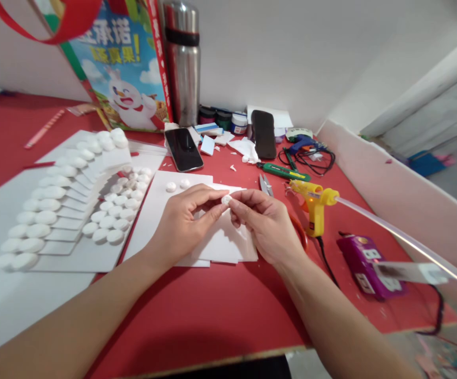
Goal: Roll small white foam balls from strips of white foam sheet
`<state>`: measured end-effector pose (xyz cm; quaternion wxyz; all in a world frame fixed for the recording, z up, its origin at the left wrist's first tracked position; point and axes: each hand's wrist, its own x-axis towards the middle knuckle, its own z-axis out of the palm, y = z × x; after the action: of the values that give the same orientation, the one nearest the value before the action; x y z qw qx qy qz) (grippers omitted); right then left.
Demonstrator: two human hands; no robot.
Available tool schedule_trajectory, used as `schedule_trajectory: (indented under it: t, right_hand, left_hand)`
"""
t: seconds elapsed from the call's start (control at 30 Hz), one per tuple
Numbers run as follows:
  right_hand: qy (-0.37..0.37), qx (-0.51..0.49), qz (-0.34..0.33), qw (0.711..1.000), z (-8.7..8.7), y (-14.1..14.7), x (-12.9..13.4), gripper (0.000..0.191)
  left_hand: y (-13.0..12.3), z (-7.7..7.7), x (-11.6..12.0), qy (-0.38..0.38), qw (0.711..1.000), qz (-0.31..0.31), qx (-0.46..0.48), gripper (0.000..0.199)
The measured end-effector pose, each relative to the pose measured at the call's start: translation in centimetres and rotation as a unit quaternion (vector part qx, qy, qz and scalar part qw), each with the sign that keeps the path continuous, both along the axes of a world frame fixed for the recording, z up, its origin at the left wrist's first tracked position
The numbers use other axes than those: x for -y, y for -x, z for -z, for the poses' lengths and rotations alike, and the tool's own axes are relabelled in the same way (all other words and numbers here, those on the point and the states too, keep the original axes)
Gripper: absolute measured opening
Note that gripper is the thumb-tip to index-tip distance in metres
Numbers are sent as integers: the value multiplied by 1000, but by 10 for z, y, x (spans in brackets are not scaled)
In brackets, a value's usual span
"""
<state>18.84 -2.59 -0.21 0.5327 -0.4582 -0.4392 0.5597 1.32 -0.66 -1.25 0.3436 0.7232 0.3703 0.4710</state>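
A small round white disc point(226, 199) is pinched between the fingertips of my left hand point(191, 216) and my right hand point(264, 218). Both hands are closed on it, above white sheets point(228, 242) on the red table. Two similar white discs point(178, 185) lie on the sheets just beyond my left hand. To the left, several small white discs point(116, 211) sit grouped on a white board. Farther left, larger white discs point(49, 193) rest in rows along a fanned stack of white cards point(68, 218).
A yellow glue gun point(314, 202) with a long clear stick stands right of my hands, near scissors point(266, 184) and a green cutter point(284, 171). A purple box point(366, 266) is at right. Behind are phones point(184, 149), paint jars point(223, 121), a steel flask point(182, 68) and a colourful bag point(121, 68).
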Motion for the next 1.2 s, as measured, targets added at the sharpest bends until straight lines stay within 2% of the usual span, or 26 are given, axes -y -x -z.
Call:
schedule_trajectory:
  t: [0.23, 0.43, 0.63, 0.7, 0.77, 0.83, 0.9, 1.0, 1.1, 1.2]
  right_hand:
    - [12, 13, 8, 1000, 2, 0, 0, 22]
    - [26, 30, 18, 999, 1, 1, -1, 27]
    - [-22, 107, 28, 994, 0, 2, 0, 27]
    - [-49, 154, 25, 987, -2, 0, 0, 22]
    - [-77, 196, 52, 976, -5, -2, 1, 17]
    - [-97, 222, 96, 965, -8, -5, 2, 17]
    - [-109, 225, 128, 960, -9, -8, 3, 24]
    - [-117, 231, 138, 956, -8, -10, 4, 30]
    - [-124, 249, 138, 950, -8, -10, 5, 23]
    - [-112, 206, 101, 967, -10, -7, 5, 19]
  left_hand:
    - [-5, 0, 7, -6, 1000, -11, -8, 18]
    - [-6, 3, 2, -9, 1000, -7, -25, 15]
    - [-5, -1, 3, -10, 997, -27, -79, 17]
    - [-4, -2, 3, 16, 997, -24, -66, 15]
    - [-4, -3, 2, 89, 996, -19, 1, 18]
    - [-4, -3, 0, 195, 977, 0, 87, 23]
    - [-5, -3, -2, 259, 955, 25, 144, 28]
    - [-5, -3, -2, 285, 937, 75, 188, 29]
    - [-4, -3, -1, 286, 932, 106, 198, 25]
    - [-4, -3, 0, 270, 938, 106, 190, 25]
